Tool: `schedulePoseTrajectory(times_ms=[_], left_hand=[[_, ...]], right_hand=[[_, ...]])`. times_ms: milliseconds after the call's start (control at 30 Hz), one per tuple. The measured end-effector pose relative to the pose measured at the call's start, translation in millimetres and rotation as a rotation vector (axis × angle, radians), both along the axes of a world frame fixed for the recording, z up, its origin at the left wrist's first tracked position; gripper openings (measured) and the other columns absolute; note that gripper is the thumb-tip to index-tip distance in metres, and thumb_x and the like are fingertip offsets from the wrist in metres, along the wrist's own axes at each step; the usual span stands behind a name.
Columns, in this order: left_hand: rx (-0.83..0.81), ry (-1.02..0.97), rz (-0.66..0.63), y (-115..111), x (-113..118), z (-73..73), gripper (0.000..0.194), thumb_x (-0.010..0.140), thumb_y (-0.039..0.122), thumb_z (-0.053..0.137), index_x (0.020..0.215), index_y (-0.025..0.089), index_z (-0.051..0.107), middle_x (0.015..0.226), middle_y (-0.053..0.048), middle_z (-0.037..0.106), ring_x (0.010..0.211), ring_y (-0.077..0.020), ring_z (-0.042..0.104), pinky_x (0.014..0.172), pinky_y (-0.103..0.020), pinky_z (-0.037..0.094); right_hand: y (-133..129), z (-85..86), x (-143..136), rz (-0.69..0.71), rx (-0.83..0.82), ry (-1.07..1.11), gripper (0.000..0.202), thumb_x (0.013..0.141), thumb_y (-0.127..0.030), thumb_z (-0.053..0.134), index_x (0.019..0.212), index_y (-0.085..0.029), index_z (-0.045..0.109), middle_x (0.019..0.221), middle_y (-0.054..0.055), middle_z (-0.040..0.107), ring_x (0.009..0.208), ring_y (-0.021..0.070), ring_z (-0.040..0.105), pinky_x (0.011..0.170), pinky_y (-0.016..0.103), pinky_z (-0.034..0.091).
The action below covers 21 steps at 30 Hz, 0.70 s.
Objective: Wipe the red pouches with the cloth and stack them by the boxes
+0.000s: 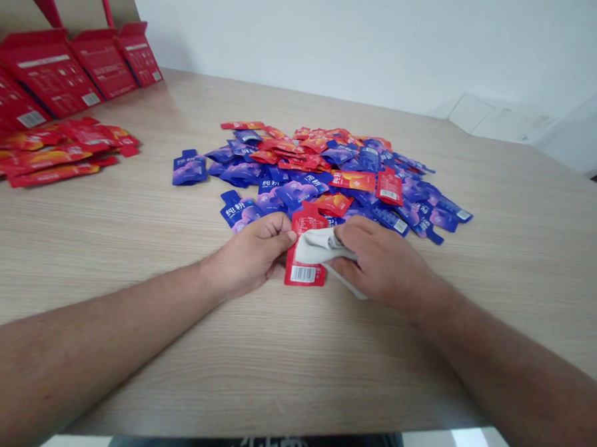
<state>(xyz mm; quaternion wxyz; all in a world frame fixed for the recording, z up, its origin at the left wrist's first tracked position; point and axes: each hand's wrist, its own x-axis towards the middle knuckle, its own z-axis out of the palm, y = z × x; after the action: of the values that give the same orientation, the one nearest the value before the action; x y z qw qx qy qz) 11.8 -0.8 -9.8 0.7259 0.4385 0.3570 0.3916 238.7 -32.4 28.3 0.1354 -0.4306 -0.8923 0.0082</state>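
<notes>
Between my hands is a red sachet (306,274), its barcode side facing me. My left hand (252,251) pinches its left edge between thumb and fingers. A folded white cloth (320,246) is gripped in my right hand (381,261) and lies against the sachet's front, covering part of it. Just beyond my hands spreads a loose heap of blue sachets (295,191) mixed with red and orange sachets (353,180). One blue sachet (189,169) lies apart at the heap's left.
Several open red boxes (56,74) stand in a row at the back left. In front of them lies a pile of red and orange sachets (67,150). The wooden table (251,361) meets a white wall (338,45) behind.
</notes>
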Motion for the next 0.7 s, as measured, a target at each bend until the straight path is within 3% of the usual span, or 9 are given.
schedulePoseTrajectory(times_ms=[133, 300, 467, 533, 633, 700], left_hand=[[-0.015, -0.007, -0.006, 0.5, 0.1, 0.4, 0.021, 0.091, 0.024, 0.069, 0.084, 0.019, 0.05, 0.067, 0.003, 0.058, 0.051, -0.0085, 0.053, 0.047, -0.019, 0.045], [-0.013, -0.014, 0.023, 1.8, 1.4, 0.5, 0.02, 0.09, 0.021, 0.069, 0.083, 0.019, 0.05, 0.067, 0.003, 0.059, 0.053, -0.0091, 0.055, 0.049, -0.019, 0.047], [-0.011, -0.001, 0.005, 1.5, 1.3, 0.7, 0.021, 0.09, 0.023, 0.07, 0.083, 0.019, 0.05, 0.066, 0.004, 0.058, 0.05, -0.0078, 0.052, 0.047, -0.018, 0.043], [0.001, -0.007, -0.007, 1.1, 0.9, 0.4, 0.022, 0.09, 0.024, 0.071, 0.083, 0.019, 0.05, 0.066, 0.004, 0.058, 0.051, -0.008, 0.053, 0.047, -0.018, 0.043], [0.018, 0.0, -0.006, 0.7, 0.4, -0.7, 0.025, 0.088, 0.026, 0.073, 0.083, 0.019, 0.05, 0.065, 0.004, 0.057, 0.051, -0.0081, 0.052, 0.047, -0.018, 0.044], [0.025, 0.009, -0.011, 0.4, -0.1, -1.9, 0.026, 0.088, 0.028, 0.074, 0.083, 0.019, 0.05, 0.066, 0.005, 0.058, 0.052, -0.008, 0.052, 0.048, -0.019, 0.044]], right_hand=[[-2.6, -0.7, -2.4, 0.221, -0.087, -0.099, 0.009, 0.097, -0.028, 0.061, 0.102, -0.02, 0.064, 0.102, 0.006, 0.066, 0.087, 0.0205, 0.062, 0.073, 0.032, 0.044], [-0.5, -1.0, -0.5, -0.024, -0.008, -0.024, 0.018, 0.099, -0.033, 0.059, 0.109, -0.018, 0.062, 0.103, 0.009, 0.066, 0.087, 0.0226, 0.061, 0.072, 0.033, 0.044], [-4.3, -0.5, -4.5, 0.193, -0.08, -0.095, 0.009, 0.097, -0.027, 0.061, 0.103, -0.021, 0.064, 0.102, 0.006, 0.066, 0.088, 0.0208, 0.062, 0.074, 0.032, 0.044], [-3.5, -0.5, -3.9, 0.144, -0.066, -0.081, 0.011, 0.098, -0.028, 0.06, 0.105, -0.021, 0.063, 0.103, 0.007, 0.067, 0.089, 0.0214, 0.062, 0.074, 0.033, 0.045], [-0.9, -0.6, -1.6, -0.063, 0.007, -0.008, 0.015, 0.099, -0.031, 0.058, 0.107, -0.019, 0.062, 0.104, 0.01, 0.066, 0.091, 0.0239, 0.061, 0.074, 0.034, 0.045], [-1.7, -0.8, -2.3, -0.048, 0.009, -0.012, 0.014, 0.099, -0.031, 0.059, 0.106, -0.019, 0.061, 0.104, 0.009, 0.065, 0.092, 0.0243, 0.061, 0.075, 0.035, 0.046]])
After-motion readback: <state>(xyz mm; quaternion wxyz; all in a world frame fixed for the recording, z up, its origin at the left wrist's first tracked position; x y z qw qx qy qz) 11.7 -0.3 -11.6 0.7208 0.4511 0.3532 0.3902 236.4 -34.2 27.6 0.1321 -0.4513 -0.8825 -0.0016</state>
